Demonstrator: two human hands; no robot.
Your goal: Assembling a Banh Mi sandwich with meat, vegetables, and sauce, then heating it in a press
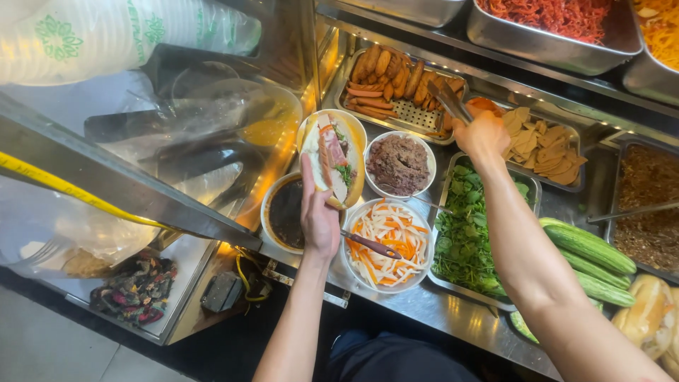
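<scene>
My left hand [318, 212] holds an opened bread roll [332, 157] filled with meat slices and green herbs, above a bowl of dark sauce [283, 212]. My right hand [482, 134] reaches forward and grips metal tongs [448, 100] over a perforated tray of sausages [396, 83]. A tray of tan sliced pieces [544, 147] lies just right of that hand.
A bowl of shredded meat [399, 164], a bowl of pickled carrot and radish [387, 244] with a red-handled utensil, a tray of green herbs [467, 226], cucumbers [590, 255], bread rolls [647, 315], trays of toppings [651, 205] and a stack of foam boxes [106, 35].
</scene>
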